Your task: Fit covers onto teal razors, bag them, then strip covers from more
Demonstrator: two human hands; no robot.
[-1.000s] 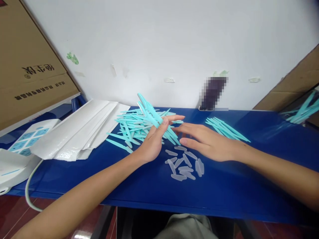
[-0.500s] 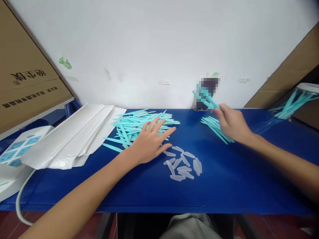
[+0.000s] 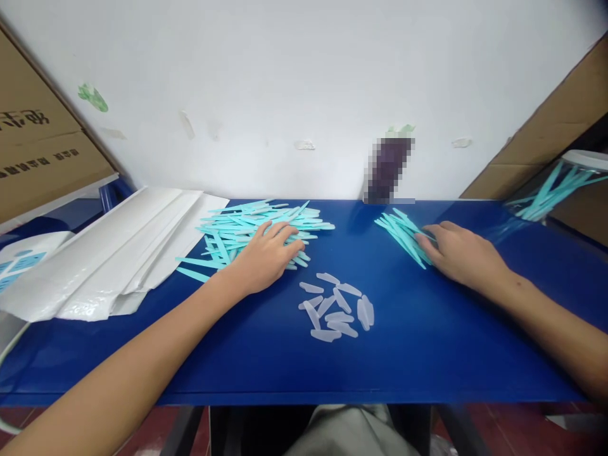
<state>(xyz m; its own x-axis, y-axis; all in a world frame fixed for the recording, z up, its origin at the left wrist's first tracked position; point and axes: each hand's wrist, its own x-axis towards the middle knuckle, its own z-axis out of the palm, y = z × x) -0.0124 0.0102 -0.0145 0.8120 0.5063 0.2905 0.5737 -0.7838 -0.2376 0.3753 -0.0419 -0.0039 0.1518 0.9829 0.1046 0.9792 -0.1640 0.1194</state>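
A large loose pile of slim turquoise sticks, which look like eyebrow razors, lies left of centre on the blue table. My left hand rests on the pile's right front part, palm down, with its fingers spread over the sticks. Farther right, a smaller, neater bunch of the same turquoise razors lies slantwise. At the right end of that bunch is my right hand, thumb and fingers apart and touching the sticks' ends. Several translucent blade caps are scattered in front, between the two hands.
White padded mailer bags lie at the left, over part of a white power strip. Cardboard boxes stand at both sides. A clear jar holding more turquoise sticks is at the far right. Behind the blue table rises a white wall.
My right hand has come down from above the small bunch and let go of the sticks it held, which now lie on that bunch. My left hand has drawn its fingers in over the pile.
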